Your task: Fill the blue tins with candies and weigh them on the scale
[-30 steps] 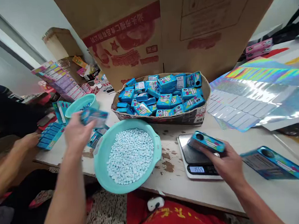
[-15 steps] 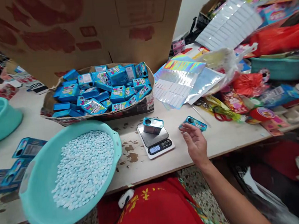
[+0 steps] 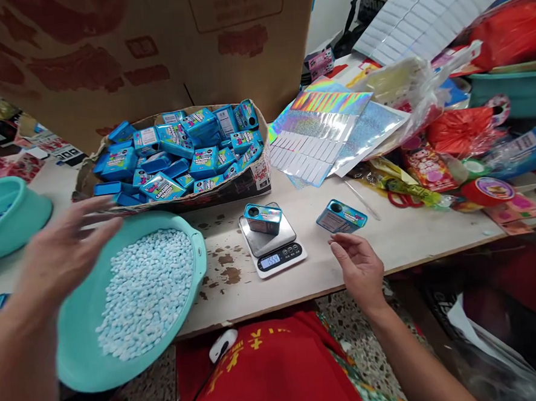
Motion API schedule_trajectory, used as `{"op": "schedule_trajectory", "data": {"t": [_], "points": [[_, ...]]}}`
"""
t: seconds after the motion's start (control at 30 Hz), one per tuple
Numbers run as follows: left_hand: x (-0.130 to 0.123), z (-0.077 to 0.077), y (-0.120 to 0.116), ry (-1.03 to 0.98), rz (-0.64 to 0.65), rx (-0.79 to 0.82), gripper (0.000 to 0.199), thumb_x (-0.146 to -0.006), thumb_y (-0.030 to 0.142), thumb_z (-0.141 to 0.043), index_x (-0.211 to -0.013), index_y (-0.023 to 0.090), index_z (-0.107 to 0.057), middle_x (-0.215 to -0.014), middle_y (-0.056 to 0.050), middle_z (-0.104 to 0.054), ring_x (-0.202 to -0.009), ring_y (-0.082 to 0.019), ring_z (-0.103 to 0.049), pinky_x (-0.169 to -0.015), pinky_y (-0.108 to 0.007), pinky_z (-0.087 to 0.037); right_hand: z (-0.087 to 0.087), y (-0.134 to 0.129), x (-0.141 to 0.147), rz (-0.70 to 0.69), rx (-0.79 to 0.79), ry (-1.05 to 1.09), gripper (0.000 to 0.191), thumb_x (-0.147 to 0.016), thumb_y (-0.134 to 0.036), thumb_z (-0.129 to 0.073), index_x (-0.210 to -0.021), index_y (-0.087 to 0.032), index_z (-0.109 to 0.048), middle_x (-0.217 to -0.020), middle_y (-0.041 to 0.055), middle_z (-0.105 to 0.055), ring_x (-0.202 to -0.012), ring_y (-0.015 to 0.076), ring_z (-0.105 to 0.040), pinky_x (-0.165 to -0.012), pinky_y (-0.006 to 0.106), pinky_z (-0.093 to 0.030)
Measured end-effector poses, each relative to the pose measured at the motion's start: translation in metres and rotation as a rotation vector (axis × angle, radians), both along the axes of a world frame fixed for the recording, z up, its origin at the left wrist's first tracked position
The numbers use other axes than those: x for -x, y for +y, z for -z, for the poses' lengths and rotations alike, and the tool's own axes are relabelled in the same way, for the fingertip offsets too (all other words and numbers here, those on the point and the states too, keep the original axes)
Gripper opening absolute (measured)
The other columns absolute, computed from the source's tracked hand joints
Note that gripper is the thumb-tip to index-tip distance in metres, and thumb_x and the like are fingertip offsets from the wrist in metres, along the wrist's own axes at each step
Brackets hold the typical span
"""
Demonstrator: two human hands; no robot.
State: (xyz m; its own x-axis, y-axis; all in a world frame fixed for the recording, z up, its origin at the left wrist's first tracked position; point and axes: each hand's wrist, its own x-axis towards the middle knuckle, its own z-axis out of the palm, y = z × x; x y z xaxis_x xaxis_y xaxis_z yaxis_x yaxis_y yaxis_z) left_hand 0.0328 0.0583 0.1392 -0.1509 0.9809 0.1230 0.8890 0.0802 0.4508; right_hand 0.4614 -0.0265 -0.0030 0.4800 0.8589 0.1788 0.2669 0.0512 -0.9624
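Observation:
Over the left rim of the turquoise basin (image 3: 199,262) my left hand (image 3: 66,249) is stretched toward the carton, fingers apart and slightly blurred, with nothing in it. Pale blue candies (image 3: 149,292) fill much of the basin. My right hand (image 3: 359,267) rests near the table edge, fingers loosely bent, holding nothing. Just beyond its fingertips stands a blue tin (image 3: 340,216) with a round dark hole in its top. A second blue tin (image 3: 263,218) sits on the digital scale (image 3: 278,255), whose display is lit.
Behind the basin, a cut-down carton (image 3: 261,173) holds many blue tins. A big cardboard box (image 3: 158,44) rises behind it. Shiny sticker sheets (image 3: 310,143), a thin white stick (image 3: 362,199), red scissors (image 3: 402,200) and packets lie rightward. Another turquoise basin (image 3: 27,209) stands far left.
My left hand has come into view over the basin from the left. My right hand has drawn back from the tin, which now stands free. The view has shifted slightly.

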Motion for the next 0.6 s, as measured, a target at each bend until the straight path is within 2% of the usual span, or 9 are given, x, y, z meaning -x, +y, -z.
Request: {"op": "schedule_trajectory", "data": {"t": [0.1,0.17,0.23,0.3,0.37,0.43,0.5,0.6], "points": [[-0.061,0.015,0.025,-0.185,0.34,0.05,0.047,-0.085,0.043,-0.057,-0.127,0.024,-0.053,-0.12,-0.004,-0.062,-0.104,-0.02,-0.061,-0.091,-0.037,-0.049,0.0,-0.009,-0.004,0.034,0.014,-0.005,0.028,-0.077,-0.038,-0.069,-0.097,-0.019,-0.063,-0.097,0.0069,-0.067,-0.088,0.0193,-0.063,-0.086,0.04,-0.049],[-0.102,0.029,0.038,-0.192,0.564,0.08,0.055,-0.081,0.041,-0.061,-0.132,0.023,-0.049,-0.133,-0.008,-0.054,-0.117,-0.023,-0.053,-0.098,-0.04,-0.044,0.0,-0.013,-0.008,0.095,-0.017,-0.027,0.031,-0.076,-0.037,-0.07,-0.1,-0.019,-0.061,-0.097,0.0065,-0.066,-0.087,0.0187,-0.063,-0.085,0.039,-0.049],[-0.137,0.047,0.048,-0.135,0.781,0.089,0.07,-0.074,0.039,-0.069,-0.138,0.023,-0.042,-0.141,-0.011,-0.045,-0.128,-0.027,-0.043,-0.104,-0.042,-0.038,0.001,-0.013,-0.014,0.202,-0.085,-0.079,0.042,-0.073,-0.036,-0.073,-0.108,-0.019,-0.057,-0.106,0.0075,-0.062,-0.094,0.0198,-0.061,-0.083,0.039,-0.05],[-0.164,0.065,0.055,-0.091,0.908,0.126,0.068,-0.073,0.035,-0.069,-0.135,0.023,-0.044,-0.136,-0.011,-0.048,-0.124,-0.026,-0.047,-0.101,-0.039,-0.039,0.003,-0.008,-0.02,0.296,-0.132,-0.155,0.063,-0.066,-0.037,-0.078,-0.12,-0.02,-0.05,-0.119,0.0105,-0.055,-0.106,0.0229,-0.057,-0.086,0.04,-0.05],[-0.176,0.074,0.057,-0.06,0.908,0.179,0.051,-0.077,0.034,-0.064,-0.125,0.022,-0.052,-0.12,-0.009,-0.058,-0.108,-0.024,-0.056,-0.091,-0.035,-0.045,0.008,0.002,-0.027,0.317,-0.11,-0.226,0.083,-0.059,-0.039,-0.082,-0.129,-0.019,-0.042,-0.131,0.0138,-0.047,-0.118,0.0269,-0.05,-0.092,0.045,-0.047],[-0.17,0.069,0.055,-0.038,0.828,0.172,0.04,-0.078,0.038,-0.062,-0.115,0.022,-0.057,-0.108,-0.007,-0.062,-0.096,-0.023,-0.06,-0.082,-0.033,-0.046,0.014,0.014,-0.033,0.286,-0.048,-0.28,0.094,-0.056,-0.043,-0.083,-0.134,-0.019,-0.037,-0.137,0.0156,-0.041,-0.125,0.0295,-0.045,-0.097,0.05,-0.044],[-0.146,0.051,0.047,-0.059,0.706,0.099,0.038,-0.076,0.04,-0.063,-0.11,0.023,-0.059,-0.105,-0.005,-0.064,-0.093,-0.023,-0.06,-0.079,-0.032,-0.046,0.02,0.023,-0.038,0.262,-0.007,-0.307,0.098,-0.056,-0.046,-0.082,-0.137,-0.019,-0.034,-0.14,0.016,-0.04,-0.127,0.031,-0.043,-0.098,0.052,-0.043],[-0.088,0.012,0.028,-0.15,0.471,-0.031,0.041,-0.076,0.037,-0.065,-0.113,0.022,-0.058,-0.1,-0.002,-0.065,-0.087,-0.021,-0.059,-0.077,-0.03,-0.045,0.021,0.027,-0.04,0.265,-0.037,-0.344,0.095,-0.059,-0.048,-0.081,-0.137,-0.016,-0.036,-0.138,0.0176,-0.041,-0.126,0.0332,-0.044,-0.097,0.054,-0.044]]}}
